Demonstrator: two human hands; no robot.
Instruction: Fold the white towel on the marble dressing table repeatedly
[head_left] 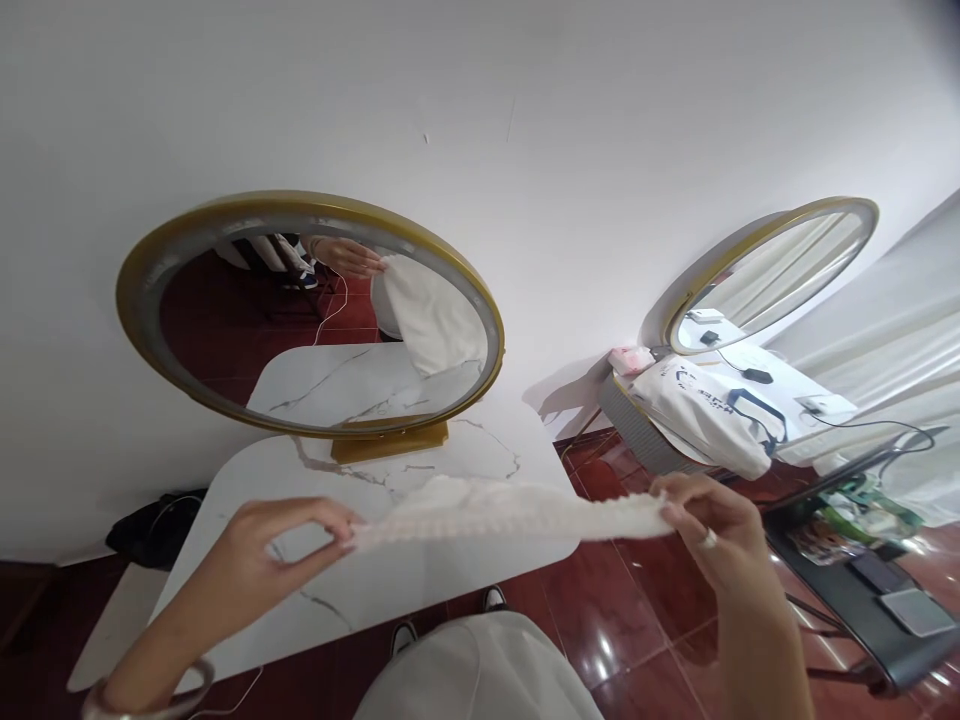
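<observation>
White cloth [517, 515] spans the space between my two hands, held up above a marbled tabletop [405, 575], its near edge a long, slightly blurred ribbed band. I have the left hand [251, 530] pinching one end between thumb and fingertips, with a rounded opening between thumb and forefinger behind the grip; a pale band [202, 680] circles that wrist. My right hand [716, 515] pinches the other end, thumb against bent fingers, a ring [707, 539] on one of them. From where I watch, a gold-rimmed mirror [315, 330] stands beyond the cloth on a yellowish base [390, 445], reflecting one hand and part of the cloth. Off to the right I see a second mirror [776, 275], a white bag [697, 410] with dark lettering, and a dark seat [832, 590] bearing a green packet [870, 515]. Red tiles [600, 640] cover the floor.
</observation>
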